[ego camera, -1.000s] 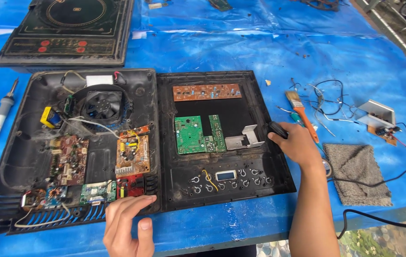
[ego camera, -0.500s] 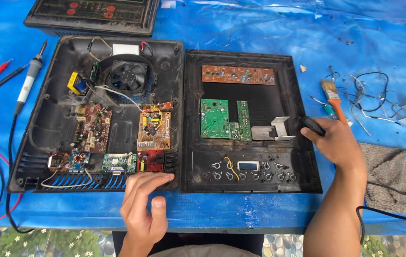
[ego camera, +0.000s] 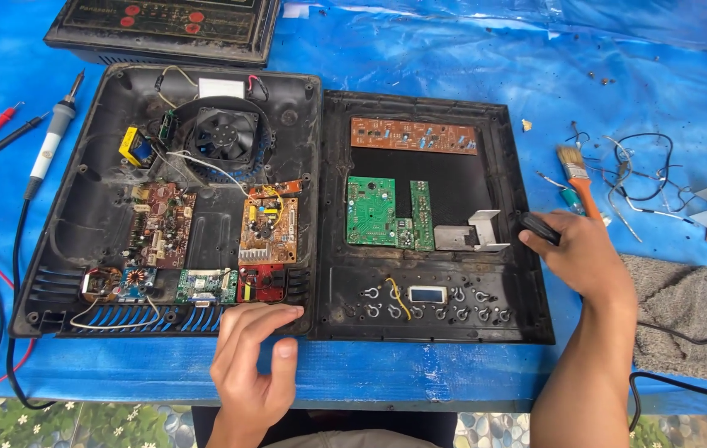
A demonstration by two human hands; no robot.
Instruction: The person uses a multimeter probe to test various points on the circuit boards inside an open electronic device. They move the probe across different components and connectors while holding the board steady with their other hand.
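An opened black appliance lies on a blue sheet in two halves. The left half (ego camera: 80,207) holds a round fan (ego camera: 225,137), brown circuit boards and wires. The right half (ego camera: 527,249) carries a green circuit board (ego camera: 371,210), a long brown board (ego camera: 413,135) and a row of small buttons. My left hand (ego camera: 252,365) rests at the near edge of the left half, fingers apart, fingertips touching the casing. My right hand (ego camera: 585,257) is at the right rim of the right half, closed on a small black object (ego camera: 538,226).
A soldering iron (ego camera: 48,145) and red and black leads lie at the left. A paintbrush (ego camera: 579,174), tangled wires (ego camera: 643,178) and a grey cloth (ego camera: 677,311) lie to the right. Another black cooktop (ego camera: 162,29) sits at the far edge. The table's near edge runs below my hands.
The view has shifted so the appliance sits further right and lower. My left hand has moved slightly up onto the casing edge. My right hand stays at the right rim.
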